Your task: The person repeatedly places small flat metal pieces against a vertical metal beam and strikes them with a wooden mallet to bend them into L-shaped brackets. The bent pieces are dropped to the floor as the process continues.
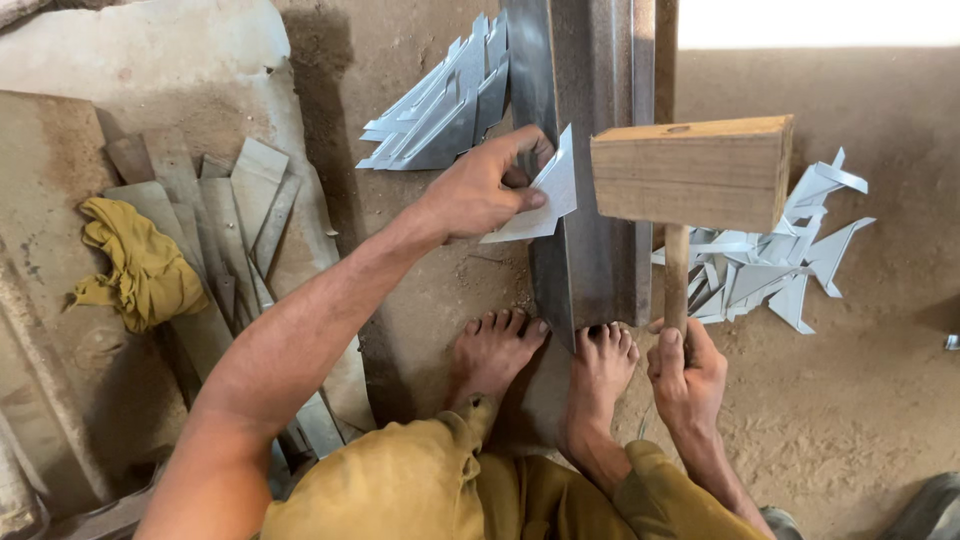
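My left hand (480, 195) pinched a thin, pale sheet-metal piece (540, 200) flat against the dull steel bar (595, 240) just beside it — my right hand (685, 375) gripped the blocky wooden mallet (690, 175) above.

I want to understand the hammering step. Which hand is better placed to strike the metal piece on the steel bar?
The right hand: it grips the wooden mallet, raised above the steel bar. The left hand is occupied pinching the sheet-metal piece against that bar.

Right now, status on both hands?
Left hand pinching sheet-metal piece against steel angle bar. Right hand gripping wooden mallet, raised. Both feet bracing the bar's end.
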Tool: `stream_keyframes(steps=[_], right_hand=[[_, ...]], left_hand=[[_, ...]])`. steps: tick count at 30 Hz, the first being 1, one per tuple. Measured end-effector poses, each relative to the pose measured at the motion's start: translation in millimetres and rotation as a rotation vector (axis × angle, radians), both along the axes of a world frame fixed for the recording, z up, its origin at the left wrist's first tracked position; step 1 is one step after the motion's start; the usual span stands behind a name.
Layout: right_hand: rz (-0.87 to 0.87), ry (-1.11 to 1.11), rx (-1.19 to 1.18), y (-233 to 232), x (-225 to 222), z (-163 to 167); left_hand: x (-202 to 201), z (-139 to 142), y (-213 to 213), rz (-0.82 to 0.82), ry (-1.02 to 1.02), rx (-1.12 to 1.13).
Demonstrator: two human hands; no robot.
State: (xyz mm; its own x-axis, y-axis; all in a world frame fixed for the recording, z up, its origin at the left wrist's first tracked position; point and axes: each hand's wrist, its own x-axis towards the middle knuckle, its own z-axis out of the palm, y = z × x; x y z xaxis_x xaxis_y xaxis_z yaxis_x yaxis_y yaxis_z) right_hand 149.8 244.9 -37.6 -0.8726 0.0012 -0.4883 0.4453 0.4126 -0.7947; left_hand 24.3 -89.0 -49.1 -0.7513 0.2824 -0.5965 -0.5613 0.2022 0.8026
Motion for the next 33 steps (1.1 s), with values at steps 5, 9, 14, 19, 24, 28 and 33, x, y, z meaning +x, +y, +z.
stream_keyframes(steps=[5, 9, 14, 19, 24, 28, 33], right_hand=[[0.079, 0.158, 0.007, 10.1, -5.7, 18.1], [0.119, 0.521, -0.118, 12.8, -19.0, 23.2], [0.314, 0.387, 0.323, 6.4, -27.3, 11.2], [0.057, 0.255, 0.264, 2.6, -18.4, 1.0], [0.051, 0.146, 0.159, 5.4, -15.7, 16.3], [0.05, 0.263, -0.011, 12.6, -15.9, 41.9], [-0.064, 0.621, -0.352, 8.9, -13.4, 27.9]], left_hand=[[3.2, -9.0, 0.7, 0.024, 0.108, 0.063], [4.2, -9.9, 3.7, 0.052, 0.059, 0.028], [4.3, -9.6, 5.7, 0.073, 0.055, -0.008], [4.6, -11.3, 5.7, 0.079, 0.052, 0.019], [3.7, -11.2, 4.5, 0.09, 0.072, 0.086], [2.6, -8.3, 3.9, 0.048, 0.06, 0.008], [3.9, -3.0, 6.1, 0.066, 0.084, -0.028]])
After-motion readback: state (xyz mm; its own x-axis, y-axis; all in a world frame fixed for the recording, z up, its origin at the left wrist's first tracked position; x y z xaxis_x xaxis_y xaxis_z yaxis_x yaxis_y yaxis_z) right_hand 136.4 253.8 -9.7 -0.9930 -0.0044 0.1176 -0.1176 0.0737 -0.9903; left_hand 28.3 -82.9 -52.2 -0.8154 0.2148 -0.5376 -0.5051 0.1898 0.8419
